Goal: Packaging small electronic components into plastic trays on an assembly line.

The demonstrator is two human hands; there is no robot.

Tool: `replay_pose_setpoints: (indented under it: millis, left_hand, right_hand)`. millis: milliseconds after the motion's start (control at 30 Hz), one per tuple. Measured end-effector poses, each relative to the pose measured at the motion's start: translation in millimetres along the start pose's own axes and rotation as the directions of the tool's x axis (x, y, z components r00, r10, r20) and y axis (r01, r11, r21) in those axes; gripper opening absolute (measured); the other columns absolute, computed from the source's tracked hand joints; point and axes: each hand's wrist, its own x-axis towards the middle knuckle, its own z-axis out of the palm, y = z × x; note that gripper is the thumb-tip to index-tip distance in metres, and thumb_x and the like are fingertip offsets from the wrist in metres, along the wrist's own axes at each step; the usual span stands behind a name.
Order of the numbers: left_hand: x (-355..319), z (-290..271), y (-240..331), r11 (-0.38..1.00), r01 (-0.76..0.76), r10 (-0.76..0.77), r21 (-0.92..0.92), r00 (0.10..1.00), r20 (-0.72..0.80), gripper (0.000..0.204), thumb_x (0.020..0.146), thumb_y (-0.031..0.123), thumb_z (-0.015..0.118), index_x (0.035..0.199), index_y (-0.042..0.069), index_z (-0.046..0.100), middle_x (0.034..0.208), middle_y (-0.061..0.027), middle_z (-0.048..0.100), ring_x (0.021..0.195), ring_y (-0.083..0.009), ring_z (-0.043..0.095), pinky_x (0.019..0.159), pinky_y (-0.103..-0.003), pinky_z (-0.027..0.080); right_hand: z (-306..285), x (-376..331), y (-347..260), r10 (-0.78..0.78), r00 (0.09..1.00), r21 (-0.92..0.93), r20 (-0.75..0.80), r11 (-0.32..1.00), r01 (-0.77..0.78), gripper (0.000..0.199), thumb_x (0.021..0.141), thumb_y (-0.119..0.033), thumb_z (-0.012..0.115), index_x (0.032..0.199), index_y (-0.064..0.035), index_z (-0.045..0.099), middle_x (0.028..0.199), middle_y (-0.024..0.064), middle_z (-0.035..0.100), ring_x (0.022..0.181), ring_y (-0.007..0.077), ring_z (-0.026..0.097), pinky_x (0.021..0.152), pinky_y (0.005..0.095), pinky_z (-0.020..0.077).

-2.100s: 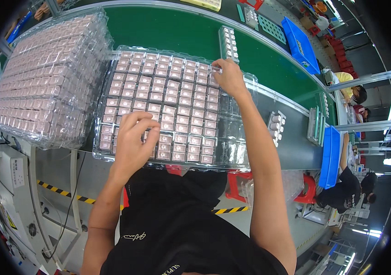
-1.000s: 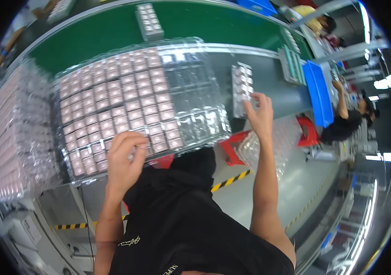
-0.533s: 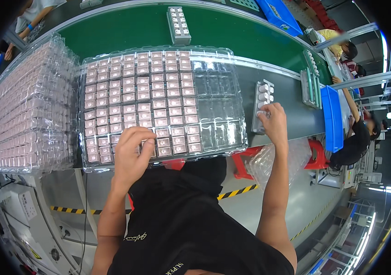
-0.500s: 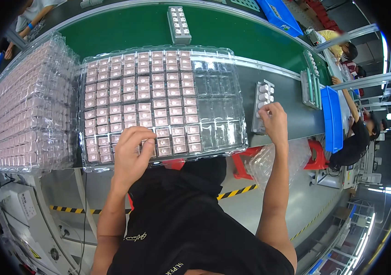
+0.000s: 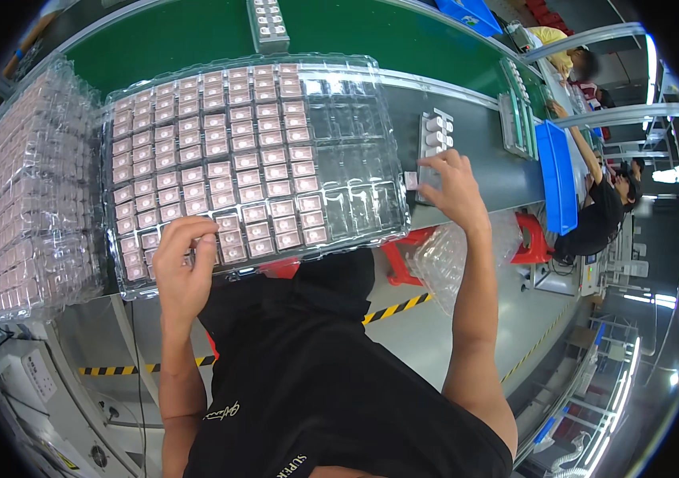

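A clear plastic tray (image 5: 355, 171) lies before me, its left and middle pockets filled with small pale pink square pieces (image 5: 248, 177). Over its near edge, my left hand (image 5: 185, 259) is curled, thumb and forefinger almost together beside the pink pieces; what they pinch, if anything, is hidden. My right hand (image 5: 457, 191) is open beside the tray's right edge, thumb and forefinger apart. One pink square piece (image 5: 411, 181) shows just left of those fingertips. Beyond this hand stands a grey holder (image 5: 424, 131) with white cylinders (image 5: 435, 138), partly covered by the fingers.
Stacked clear trays (image 5: 33, 191) of pink pieces rise at the left. Across the green belt (image 5: 339, 36) sits another grey holder (image 5: 268, 28). Blue bins (image 5: 556, 175), a green-and-grey rack (image 5: 518, 123) and co-workers are to the right. Clear plastic trays (image 5: 467, 255) rest on a red stool (image 5: 532, 239).
My right hand has moved off the white cylinders toward the tray's edge, its fingers spreading. A pink piece now shows by its fingertips. The whole view has shifted; my left hand keeps its curl.
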Motion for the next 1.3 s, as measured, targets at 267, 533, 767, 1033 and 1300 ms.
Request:
replay_pose_setpoints:
  millis: [267,533,767,1033,1300]
  left_hand:
    - [-1,3,5,0.999,-0.044,0.044,0.008,0.999,-0.004,0.011,0.089,-0.001,0.062,0.097,0.0,0.07,0.099,-0.0103,0.069,0.09,-0.0202,0.064,0.074,-0.03,0.05]
    - [-2,11,6,0.999,-0.05,0.05,0.004,0.999,0.021,0.012,0.088,-0.001,0.063,0.098,0.001,0.07,0.098,-0.0101,0.069,0.087,-0.0205,0.065,0.074,-0.03,0.051]
    - [3,17,11,0.999,-0.047,0.048,-0.028,0.998,0.045,0.011,0.087,-0.001,0.064,0.097,0.001,0.07,0.096,-0.0097,0.069,0.086,-0.0202,0.065,0.074,-0.031,0.051]
    - [23,65,36,0.968,-0.252,0.248,-0.003,0.95,0.187,0.008,0.083,0.003,0.069,0.092,0.004,0.07,0.095,-0.0094,0.067,0.091,-0.0289,0.061,0.082,-0.039,0.048]
    - [28,115,40,0.889,-0.404,0.364,0.214,0.909,0.202,0.009,0.081,0.008,0.072,0.09,0.006,0.071,0.106,-0.0105,0.063,0.104,-0.032,0.054,0.088,-0.043,0.046]
  right_hand:
    - [5,10,-8,-0.055,0.994,-0.14,-0.093,0.989,0.042,0.036,0.077,-0.011,0.072,0.113,-0.0114,0.065,0.104,0.0077,0.067,0.104,0.0297,0.058,0.091,0.0429,0.0429]
    - [28,-16,-113,-0.267,0.964,0.192,0.01,0.946,0.26,0.028,0.081,-0.017,0.074,0.106,-0.0067,0.066,0.095,0.01,0.065,0.095,0.0304,0.059,0.087,0.0409,0.0468]
    - [37,-24,-111,-0.246,0.965,0.207,0.093,0.953,0.223,0.023,0.085,-0.018,0.073,0.104,-0.0064,0.067,0.095,0.0097,0.064,0.092,0.0315,0.058,0.084,0.0417,0.0465]
    - [57,-21,-102,-0.235,0.972,0.297,-0.013,0.927,0.228,0.017,0.084,-0.02,0.073,0.097,-0.0079,0.073,0.092,0.0086,0.061,0.095,0.0289,0.057,0.084,0.0395,0.0474]
    - [54,-32,-89,-0.263,0.964,0.357,-0.047,0.897,0.262,0.013,0.079,-0.017,0.079,0.086,-0.0081,0.073,0.094,0.0061,0.059,0.095,0.0278,0.054,0.087,0.0389,0.045]
